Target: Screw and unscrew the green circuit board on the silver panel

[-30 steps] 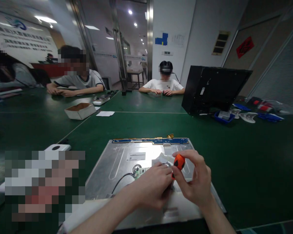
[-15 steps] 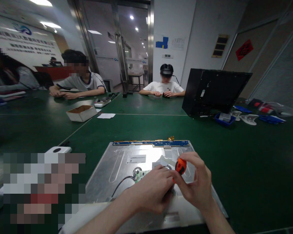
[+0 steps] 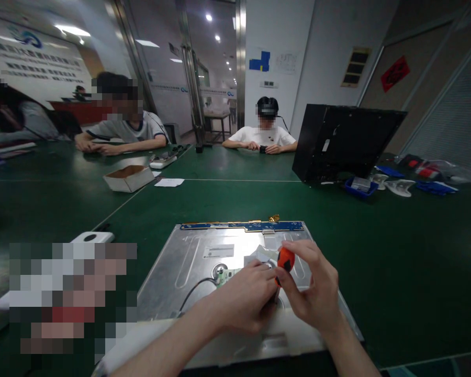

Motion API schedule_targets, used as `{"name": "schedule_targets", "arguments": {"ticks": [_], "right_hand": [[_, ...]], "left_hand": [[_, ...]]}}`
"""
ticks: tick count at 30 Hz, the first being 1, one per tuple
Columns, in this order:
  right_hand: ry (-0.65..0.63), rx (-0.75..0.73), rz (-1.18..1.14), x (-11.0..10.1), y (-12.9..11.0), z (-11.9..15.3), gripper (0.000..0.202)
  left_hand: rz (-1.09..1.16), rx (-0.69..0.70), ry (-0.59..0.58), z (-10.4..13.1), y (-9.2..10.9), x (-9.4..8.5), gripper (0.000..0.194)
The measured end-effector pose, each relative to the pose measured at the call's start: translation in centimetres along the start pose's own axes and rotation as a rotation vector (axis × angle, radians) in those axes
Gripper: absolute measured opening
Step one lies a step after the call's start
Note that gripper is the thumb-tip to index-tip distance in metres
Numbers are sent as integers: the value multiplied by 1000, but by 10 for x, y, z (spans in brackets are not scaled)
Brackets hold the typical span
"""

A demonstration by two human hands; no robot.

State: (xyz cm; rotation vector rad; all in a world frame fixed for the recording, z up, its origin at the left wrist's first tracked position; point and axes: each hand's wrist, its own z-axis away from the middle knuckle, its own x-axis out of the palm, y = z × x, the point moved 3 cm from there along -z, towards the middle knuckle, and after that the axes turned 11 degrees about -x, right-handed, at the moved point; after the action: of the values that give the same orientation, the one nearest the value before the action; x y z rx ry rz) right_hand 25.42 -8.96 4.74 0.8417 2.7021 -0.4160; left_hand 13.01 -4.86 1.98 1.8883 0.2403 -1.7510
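A silver metal display panel (image 3: 172, 267) lies flat in front of me, with a long blue circuit strip (image 3: 223, 226) along its far edge. Between the thumb and fingers of my right hand (image 3: 312, 283) is the orange and black handle of a screwdriver (image 3: 286, 258); its shaft is hidden. My left hand (image 3: 247, 293) is curled beside the screwdriver over the panel, and whatever its fingers grip is out of sight. Partly under that hand sits a small green circuit board (image 3: 226, 276), from which a black cable (image 3: 194, 294) runs. A printed label (image 3: 219, 251) is stuck on the metal.
On the green table (image 3: 400, 262), a black monitor casing (image 3: 345, 144) stands at the right beside a blue tray (image 3: 361, 187). An open cardboard box (image 3: 129, 179) and white paper (image 3: 169, 183) lie left of centre. Other people sit across the table, including a person in white (image 3: 265, 136).
The orange handle is tilted a little differently, and my right fingers have shifted slightly left around it. My left hand stays in place. The whole view has moved slightly.
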Motion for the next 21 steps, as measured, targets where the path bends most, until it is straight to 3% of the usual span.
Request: {"name": "schedule_targets", "arguments": {"ticks": [21], "right_hand": [[-87, -10, -67, -1, 0, 0, 45]], "left_hand": [[48, 6, 19, 1, -1, 1, 10]]}}
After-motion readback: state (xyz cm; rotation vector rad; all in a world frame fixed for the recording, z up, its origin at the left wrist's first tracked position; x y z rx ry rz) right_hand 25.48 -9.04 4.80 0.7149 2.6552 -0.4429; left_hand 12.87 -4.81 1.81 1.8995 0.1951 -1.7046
